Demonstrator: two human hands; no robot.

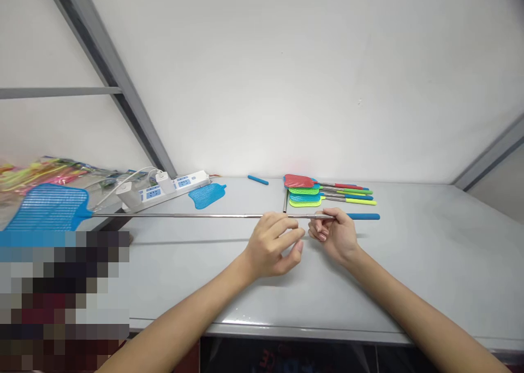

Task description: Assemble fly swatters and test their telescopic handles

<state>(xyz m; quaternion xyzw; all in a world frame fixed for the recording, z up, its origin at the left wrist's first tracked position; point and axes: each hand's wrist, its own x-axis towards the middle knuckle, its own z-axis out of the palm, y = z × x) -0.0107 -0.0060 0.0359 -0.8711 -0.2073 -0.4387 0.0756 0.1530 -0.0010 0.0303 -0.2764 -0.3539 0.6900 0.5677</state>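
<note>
A blue fly swatter (pixel 51 206) with a thin metal telescopic rod pulled out long lies level across the view, its head at the far left and its blue grip at the right. My right hand (pixel 338 234) pinches the rod between thumb and fingertips, just left of the grip. Close under the rod's middle is my left hand (pixel 276 245), its fingers loosely bent and the thumb apart, with nothing seen in it. Whether its knuckles touch the rod is unclear. Behind the hands, several red, green, blue and yellow fly swatters (pixel 301 182) lie stacked with their rods short.
Further back are a loose blue swatter head (pixel 208 196), a blue grip (pixel 257 180) and a short metal tube (pixel 285 201). A white power strip (pixel 180 186) with plugs stands at the left, near bagged colourful items (pixel 61 171). A wall rises behind the grey table (pixel 429 253).
</note>
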